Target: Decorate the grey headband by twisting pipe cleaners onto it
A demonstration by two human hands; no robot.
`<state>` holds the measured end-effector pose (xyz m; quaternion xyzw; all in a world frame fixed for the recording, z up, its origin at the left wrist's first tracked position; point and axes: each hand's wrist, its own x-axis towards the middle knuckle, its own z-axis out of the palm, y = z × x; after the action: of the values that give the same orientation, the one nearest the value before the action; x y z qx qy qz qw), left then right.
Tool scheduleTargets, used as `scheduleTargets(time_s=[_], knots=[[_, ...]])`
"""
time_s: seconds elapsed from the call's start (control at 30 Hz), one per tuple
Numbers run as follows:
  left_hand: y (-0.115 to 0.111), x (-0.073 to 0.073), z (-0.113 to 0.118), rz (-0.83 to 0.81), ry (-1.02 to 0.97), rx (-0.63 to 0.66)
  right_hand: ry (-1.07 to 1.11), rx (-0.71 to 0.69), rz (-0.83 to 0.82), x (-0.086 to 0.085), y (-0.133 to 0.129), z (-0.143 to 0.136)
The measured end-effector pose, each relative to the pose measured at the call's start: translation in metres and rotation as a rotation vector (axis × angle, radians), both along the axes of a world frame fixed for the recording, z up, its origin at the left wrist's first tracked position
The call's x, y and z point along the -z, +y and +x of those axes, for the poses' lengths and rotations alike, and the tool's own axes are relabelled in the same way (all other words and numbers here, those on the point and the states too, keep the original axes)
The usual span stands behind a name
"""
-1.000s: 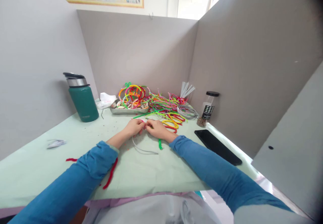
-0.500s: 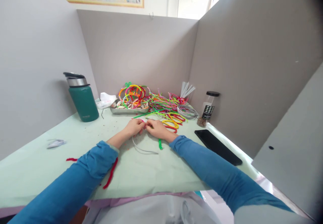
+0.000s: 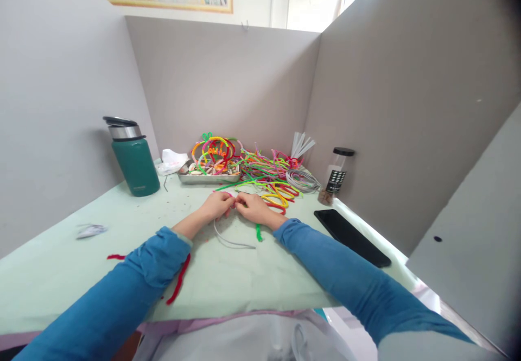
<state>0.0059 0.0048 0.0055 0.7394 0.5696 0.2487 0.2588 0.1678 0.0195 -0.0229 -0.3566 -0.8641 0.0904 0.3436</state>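
My left hand (image 3: 217,205) and my right hand (image 3: 253,208) meet over the middle of the table, fingertips pinched together. Between them shows a bit of pink, fuzzy pipe cleaner (image 3: 231,193), mostly hidden by the fingers. A grey wire (image 3: 232,243) curves down from beneath my left hand and lies on the cloth. Under my right wrist a green pipe cleaner (image 3: 259,233) pokes out. A red pipe cleaner (image 3: 179,280) lies partly beneath my left forearm. Bent yellow and red pipe cleaners (image 3: 280,198) rest just beyond my right hand.
At the back, a metal tray (image 3: 209,178) holds pipe-cleaner shapes and small pieces, beside a heap of coloured pipe cleaners (image 3: 264,163) and a grey wire coil (image 3: 303,181). A green bottle (image 3: 136,165) stands left; a black-lidded jar (image 3: 336,176) and a phone (image 3: 352,237) are right.
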Motion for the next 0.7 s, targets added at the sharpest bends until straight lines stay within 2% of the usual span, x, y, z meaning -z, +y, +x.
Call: scheduleTargets(time_s=[0.7], knots=[[0.0009,0.0005,-0.0007,0.002,0.04,0.03,-0.001,-0.004,0.002,0.0002,0.0005,0.0003]])
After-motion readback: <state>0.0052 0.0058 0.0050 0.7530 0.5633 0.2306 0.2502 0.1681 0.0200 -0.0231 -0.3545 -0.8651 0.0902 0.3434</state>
